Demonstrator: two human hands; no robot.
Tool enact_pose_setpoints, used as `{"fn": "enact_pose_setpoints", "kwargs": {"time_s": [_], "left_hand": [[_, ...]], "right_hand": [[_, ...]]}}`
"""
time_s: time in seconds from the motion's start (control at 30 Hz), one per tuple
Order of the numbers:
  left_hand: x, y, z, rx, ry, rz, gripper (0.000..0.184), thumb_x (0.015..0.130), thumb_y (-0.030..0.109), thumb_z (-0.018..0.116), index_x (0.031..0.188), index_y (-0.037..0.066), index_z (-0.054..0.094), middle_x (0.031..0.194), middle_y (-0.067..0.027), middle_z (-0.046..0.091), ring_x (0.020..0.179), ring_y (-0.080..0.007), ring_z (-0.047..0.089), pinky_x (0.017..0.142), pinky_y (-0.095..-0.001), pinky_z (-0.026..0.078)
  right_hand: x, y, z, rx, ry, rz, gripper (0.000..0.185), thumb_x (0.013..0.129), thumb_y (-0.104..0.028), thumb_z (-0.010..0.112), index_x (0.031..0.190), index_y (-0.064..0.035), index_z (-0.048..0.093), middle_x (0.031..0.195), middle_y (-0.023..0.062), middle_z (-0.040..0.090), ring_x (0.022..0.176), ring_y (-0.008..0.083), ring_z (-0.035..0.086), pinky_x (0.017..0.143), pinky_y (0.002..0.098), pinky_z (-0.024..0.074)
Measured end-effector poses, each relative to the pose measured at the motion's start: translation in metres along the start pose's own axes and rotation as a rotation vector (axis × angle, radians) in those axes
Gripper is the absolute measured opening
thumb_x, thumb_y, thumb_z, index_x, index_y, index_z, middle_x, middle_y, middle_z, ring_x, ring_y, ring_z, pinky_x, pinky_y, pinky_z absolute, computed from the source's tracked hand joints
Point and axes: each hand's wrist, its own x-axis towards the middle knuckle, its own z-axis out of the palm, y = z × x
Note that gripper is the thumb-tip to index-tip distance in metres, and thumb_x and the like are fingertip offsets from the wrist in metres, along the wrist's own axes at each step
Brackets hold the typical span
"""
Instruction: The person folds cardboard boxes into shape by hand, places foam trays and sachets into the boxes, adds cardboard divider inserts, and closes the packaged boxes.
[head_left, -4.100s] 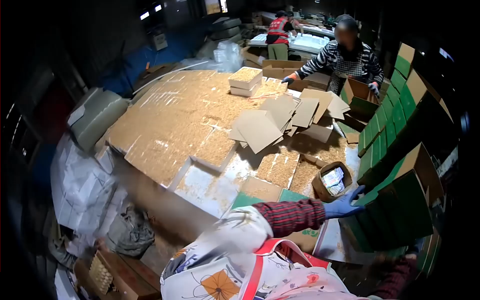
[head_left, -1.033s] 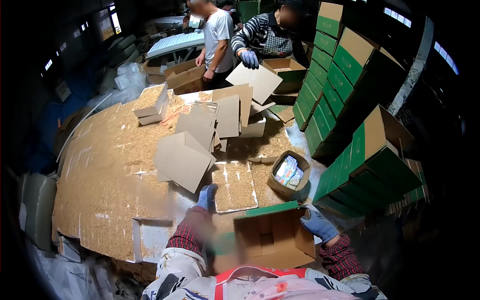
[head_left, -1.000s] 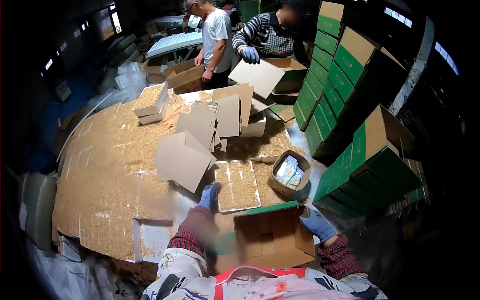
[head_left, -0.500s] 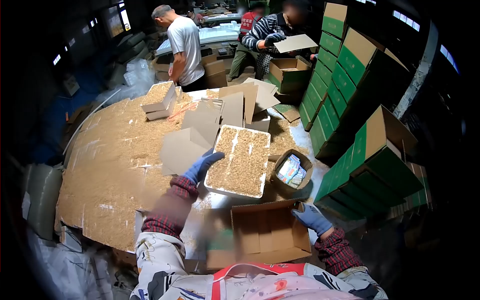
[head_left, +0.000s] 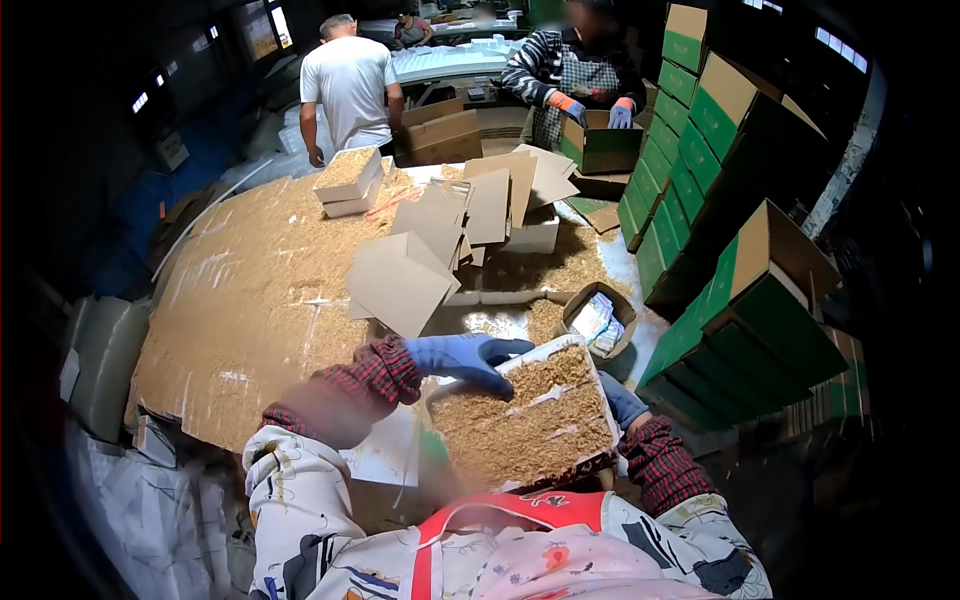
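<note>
Our left hand (head_left: 460, 360) is clenched on the far left edge of a white tray (head_left: 550, 348), its thumb over the brown grains (head_left: 520, 425) that fill it. Our right hand (head_left: 622, 398) lies against the tray's right side, and because its fingers are hidden we cannot tell whether it grips. The tray sits askew close in front of our apron (head_left: 560, 560), between our two checked cuffs (head_left: 340, 395); what is directly beneath it we cannot make out. Just beyond it on the table (head_left: 620, 262), a small carton (head_left: 625, 340) holds packets (head_left: 597, 318). Farther off, grey boards (head_left: 400, 285) lie overlapped in a loose heap, and two stacked trays (head_left: 345, 192) stand near them, the upper one filled. A broad spread of the same brown stuff (head_left: 250, 290) covers the left of the table. To our right we have green boxes (head_left: 690, 350) piled up, with taller piles behind. Across the table, a person in stripes (head_left: 575, 75) has both gloved hands at an open box (head_left: 603, 150), and another in a white shirt (head_left: 348, 85) stands with back turned.
</note>
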Motion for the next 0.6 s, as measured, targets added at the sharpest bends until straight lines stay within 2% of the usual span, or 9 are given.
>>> {"fn": "enact_pose_setpoints", "kwargs": {"time_s": [0.1, 0.2, 0.23, 0.3, 0.37, 0.43, 0.47, 0.5, 0.6], "left_hand": [[-0.007, 0.016, 0.016, -0.033, 0.047, -0.001, 0.090, 0.080, 0.034, 0.074, 0.147, 0.003, 0.023, 0.148, -0.0122, 0.033, 0.134, -0.0175, 0.032, 0.111, -0.0333, 0.025], [0.001, -0.002, 0.021, 0.008, 0.012, -0.006, 0.092, 0.079, 0.041, 0.073, 0.147, 0.003, 0.023, 0.148, -0.0142, 0.033, 0.134, -0.0192, 0.033, 0.110, -0.0321, 0.026], [0.005, -0.011, 0.022, 0.190, 0.014, -0.042, 0.093, 0.079, 0.044, 0.072, 0.147, 0.003, 0.023, 0.147, -0.0146, 0.035, 0.133, -0.0198, 0.035, 0.110, -0.0317, 0.027], [0.008, -0.020, 0.027, 0.446, 0.052, -0.092, 0.090, 0.081, 0.049, 0.068, 0.147, 0.007, 0.023, 0.137, -0.0177, 0.047, 0.122, -0.0228, 0.048, 0.104, -0.0328, 0.035], [0.010, -0.008, 0.033, 0.388, 0.042, -0.129, 0.087, 0.081, 0.048, 0.068, 0.146, 0.007, 0.026, 0.131, -0.0207, 0.051, 0.118, -0.0267, 0.051, 0.100, -0.0342, 0.037], [0.007, 0.008, 0.049, 0.355, 0.111, -0.248, 0.076, 0.085, 0.045, 0.063, 0.144, 0.009, 0.030, 0.117, -0.0238, 0.058, 0.108, -0.0316, 0.057, 0.093, -0.0376, 0.042], [0.011, -0.009, 0.055, 0.422, 0.184, -0.146, 0.061, 0.088, 0.037, 0.060, 0.137, 0.008, 0.040, 0.112, -0.0221, 0.060, 0.106, -0.0283, 0.058, 0.091, -0.0381, 0.043], [0.015, -0.025, 0.062, 0.663, 0.272, -0.178, 0.053, 0.086, 0.032, 0.060, 0.131, 0.008, 0.045, 0.105, -0.0188, 0.061, 0.101, -0.0272, 0.059, 0.088, -0.0390, 0.044], [0.037, -0.043, 0.104, 1.311, 0.348, -0.323, 0.042, 0.078, 0.024, 0.062, 0.116, 0.009, 0.051, 0.091, -0.0068, 0.057, 0.088, -0.0240, 0.056, 0.079, -0.0385, 0.045]], "right_hand": [[0.009, 0.016, -0.012, 0.012, 0.017, -0.020, 0.049, 0.098, -0.045, 0.040, 0.104, -0.0021, 0.063, 0.091, 0.0167, 0.064, 0.084, 0.0200, 0.060, 0.075, 0.0303, 0.0466], [-0.007, -0.034, -0.010, -0.357, 0.055, 0.084, 0.054, 0.096, -0.051, 0.042, 0.093, -0.0025, 0.065, 0.075, 0.0160, 0.060, 0.072, 0.0190, 0.057, 0.068, 0.0301, 0.0443], [-0.016, -0.056, -0.007, -0.497, 0.064, 0.148, 0.057, 0.094, -0.054, 0.043, 0.087, -0.0021, 0.066, 0.066, 0.0155, 0.057, 0.067, 0.0195, 0.056, 0.064, 0.0311, 0.0433], [-0.023, -0.058, 0.004, -0.514, 0.073, 0.058, 0.053, 0.096, -0.047, 0.042, 0.091, 0.0008, 0.064, 0.072, 0.0184, 0.061, 0.072, 0.0260, 0.058, 0.068, 0.0355, 0.0455], [-0.014, -0.039, 0.006, -0.481, 0.094, 0.032, 0.050, 0.097, -0.044, 0.042, 0.093, 0.0010, 0.064, 0.075, 0.0200, 0.062, 0.075, 0.0298, 0.060, 0.070, 0.0377, 0.0463], [-0.010, -0.030, 0.005, -0.599, 0.076, -0.363, 0.044, 0.099, -0.036, 0.040, 0.097, 0.0014, 0.062, 0.085, 0.0225, 0.065, 0.084, 0.0372, 0.062, 0.075, 0.0408, 0.0467], [-0.008, -0.029, 0.006, -0.569, 0.084, -0.204, 0.040, 0.099, -0.032, 0.040, 0.095, 0.0010, 0.062, 0.088, 0.0238, 0.064, 0.088, 0.0412, 0.060, 0.074, 0.0428, 0.0469], [-0.004, -0.011, 0.002, -0.695, 0.096, -0.372, 0.040, 0.099, -0.032, 0.040, 0.094, 0.0006, 0.061, 0.087, 0.0246, 0.063, 0.086, 0.0415, 0.060, 0.072, 0.0436, 0.0465], [-0.024, -0.040, 0.014, -0.561, 0.118, -0.141, 0.045, 0.098, -0.039, 0.040, 0.102, 0.0003, 0.062, 0.091, 0.0270, 0.062, 0.085, 0.0437, 0.059, 0.075, 0.0417, 0.0471]]}}
